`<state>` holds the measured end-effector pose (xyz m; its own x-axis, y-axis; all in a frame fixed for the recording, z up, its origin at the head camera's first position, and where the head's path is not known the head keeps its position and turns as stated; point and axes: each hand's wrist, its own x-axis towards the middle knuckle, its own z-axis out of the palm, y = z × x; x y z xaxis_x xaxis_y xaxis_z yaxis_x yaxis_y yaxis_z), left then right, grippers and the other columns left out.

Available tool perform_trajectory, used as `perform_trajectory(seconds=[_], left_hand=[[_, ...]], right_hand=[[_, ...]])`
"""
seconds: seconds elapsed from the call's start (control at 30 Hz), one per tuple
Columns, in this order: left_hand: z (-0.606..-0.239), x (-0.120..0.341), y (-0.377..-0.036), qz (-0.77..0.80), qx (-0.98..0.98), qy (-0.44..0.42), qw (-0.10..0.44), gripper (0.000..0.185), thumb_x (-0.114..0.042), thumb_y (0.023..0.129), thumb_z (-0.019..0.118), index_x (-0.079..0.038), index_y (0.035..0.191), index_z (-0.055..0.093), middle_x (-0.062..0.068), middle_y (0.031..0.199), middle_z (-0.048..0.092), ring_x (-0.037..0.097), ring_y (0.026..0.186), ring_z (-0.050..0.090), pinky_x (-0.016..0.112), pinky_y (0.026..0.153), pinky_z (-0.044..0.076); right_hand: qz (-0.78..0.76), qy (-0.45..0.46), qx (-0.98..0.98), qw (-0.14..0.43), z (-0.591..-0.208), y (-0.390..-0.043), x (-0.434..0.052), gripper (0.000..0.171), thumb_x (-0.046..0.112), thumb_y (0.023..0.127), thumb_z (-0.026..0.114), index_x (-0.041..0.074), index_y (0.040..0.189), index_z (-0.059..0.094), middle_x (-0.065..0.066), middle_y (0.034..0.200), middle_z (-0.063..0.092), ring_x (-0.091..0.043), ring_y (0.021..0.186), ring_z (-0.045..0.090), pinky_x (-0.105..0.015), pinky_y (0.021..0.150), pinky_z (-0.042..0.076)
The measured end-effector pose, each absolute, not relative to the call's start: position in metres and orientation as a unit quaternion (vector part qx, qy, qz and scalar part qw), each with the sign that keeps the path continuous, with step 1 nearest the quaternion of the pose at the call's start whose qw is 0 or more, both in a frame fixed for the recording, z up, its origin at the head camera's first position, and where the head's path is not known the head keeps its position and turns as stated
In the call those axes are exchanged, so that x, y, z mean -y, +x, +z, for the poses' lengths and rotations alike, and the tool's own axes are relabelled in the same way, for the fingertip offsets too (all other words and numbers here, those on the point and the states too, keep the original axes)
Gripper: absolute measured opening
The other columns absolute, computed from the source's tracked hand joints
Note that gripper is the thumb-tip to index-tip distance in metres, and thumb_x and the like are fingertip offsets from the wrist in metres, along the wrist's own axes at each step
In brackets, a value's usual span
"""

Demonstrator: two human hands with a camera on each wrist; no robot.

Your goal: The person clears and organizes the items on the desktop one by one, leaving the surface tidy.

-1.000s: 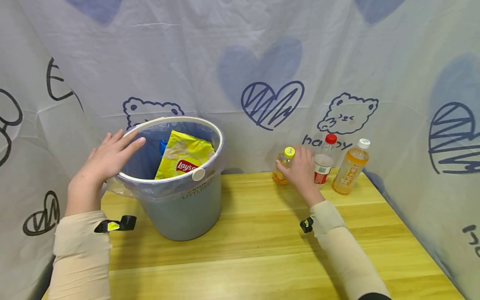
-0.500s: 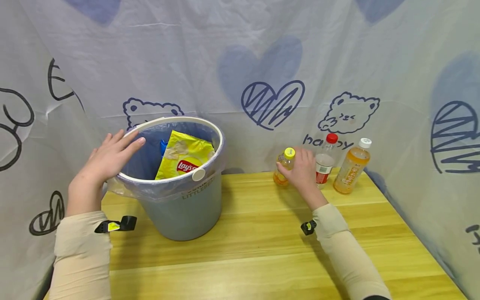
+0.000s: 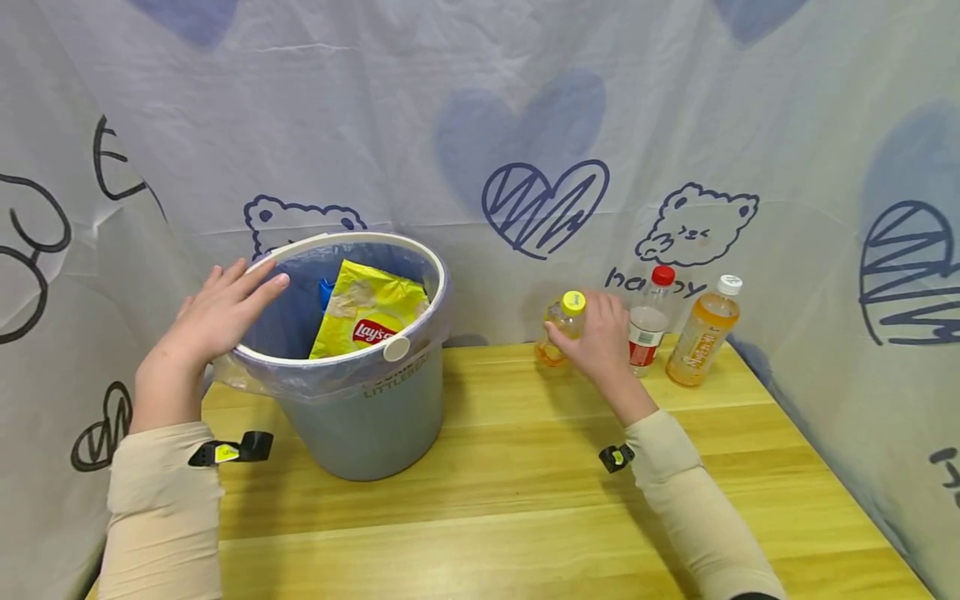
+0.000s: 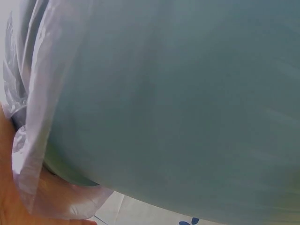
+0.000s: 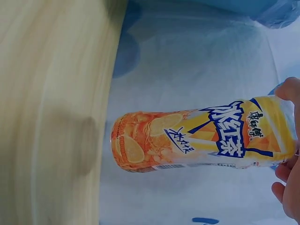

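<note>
My right hand (image 3: 600, 337) grips a small yellow-capped bottle (image 3: 558, 327) of orange drink, tilted with its base lifted just off the wooden table (image 3: 525, 500). The right wrist view shows that bottle (image 5: 201, 140) clear of the tabletop, with my fingertips (image 5: 288, 187) round its upper part. My left hand (image 3: 213, 321) rests with straight fingers on the left rim of a grey-blue bin (image 3: 375, 408) lined with a plastic bag. A yellow Lay's crisp bag (image 3: 367, 317) stands inside the bin. The left wrist view is filled by the bin wall (image 4: 178, 108) and the liner's edge.
A red-capped bottle (image 3: 648, 321) and a white-capped orange drink bottle (image 3: 701, 333) stand at the back right of the table, just right of my right hand. A printed cloth backdrop (image 3: 480, 125) closes off the back and both sides.
My right hand has lifted and tilted the yellow-capped bottle, shifting it slightly left toward the bin. My left hand has stayed on the bin rim.
</note>
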<state>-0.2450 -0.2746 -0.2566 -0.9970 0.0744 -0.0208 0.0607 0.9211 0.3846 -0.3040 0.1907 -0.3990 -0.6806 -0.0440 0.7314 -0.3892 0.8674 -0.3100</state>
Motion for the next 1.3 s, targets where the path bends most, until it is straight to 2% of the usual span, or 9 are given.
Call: perform_trajectory(seconds=[0.4, 0.83, 1.3], left_hand=[[-0.257, 0.275, -0.245, 0.191, -0.981, 0.030, 0.015, 0.079, -0.072, 0.095, 0.015, -0.024, 0.158, 0.002, 0.023, 0.161, -0.010, 0.049, 0.146, -0.017, 0.077, 0.108, -0.008], [-0.256, 0.274, -0.244, 0.182, -0.983, 0.025, 0.018, 0.081, -0.073, 0.094, 0.013, -0.025, 0.158, 0.001, 0.024, 0.161, -0.009, 0.050, 0.145, -0.018, 0.077, 0.108, -0.008], [-0.256, 0.274, -0.243, 0.187, -0.982, 0.026, 0.011, 0.081, -0.073, 0.094, 0.013, -0.023, 0.158, 0.003, 0.026, 0.161, -0.005, 0.050, 0.146, -0.017, 0.077, 0.108, -0.008]], right_hand=[[0.242, 0.156, 0.862, 0.417, -0.379, -0.291, -0.179, 0.060, 0.041, 0.076, 0.076, -0.002, 0.114, 0.056, -0.020, 0.103, 0.062, -0.037, 0.101, 0.054, -0.052, 0.090, 0.041], [0.311, 0.190, 0.828, 0.426, -0.355, -0.272, -0.172, 0.060, 0.039, 0.076, 0.076, -0.005, 0.113, 0.056, -0.021, 0.102, 0.061, -0.037, 0.099, 0.051, -0.051, 0.089, 0.039], [0.370, 0.193, 0.807, 0.419, -0.331, -0.252, -0.166, 0.057, 0.032, 0.078, 0.076, -0.005, 0.116, 0.055, -0.021, 0.106, 0.059, -0.036, 0.102, 0.045, -0.043, 0.085, 0.038]])
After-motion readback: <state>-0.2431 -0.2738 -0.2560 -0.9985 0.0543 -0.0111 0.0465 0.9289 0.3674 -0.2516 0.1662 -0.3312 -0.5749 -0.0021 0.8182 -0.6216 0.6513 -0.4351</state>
